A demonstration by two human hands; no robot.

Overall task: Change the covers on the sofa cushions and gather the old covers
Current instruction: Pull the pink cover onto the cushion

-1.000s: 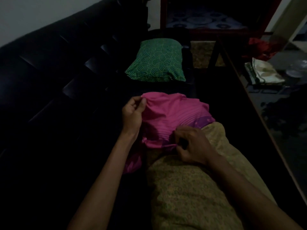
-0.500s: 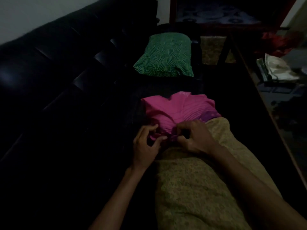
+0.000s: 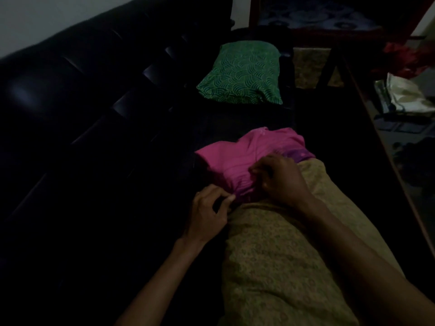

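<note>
The left hand (image 3: 207, 208) has dropped beside the right hand (image 3: 280, 182), both pinching the pink cover's (image 3: 247, 156) bunched edge, which could slip free if tugged unevenly.

The sofa (image 3: 70, 95) was glossy black, the far cushion (image 3: 242, 74) green with a pale scalloped line pattern, the bunched cover (image 3: 237, 161) bright pink with a purple edge, and the near cushion (image 3: 277, 267) olive-gold with a fine, dim, speckled print.
</note>
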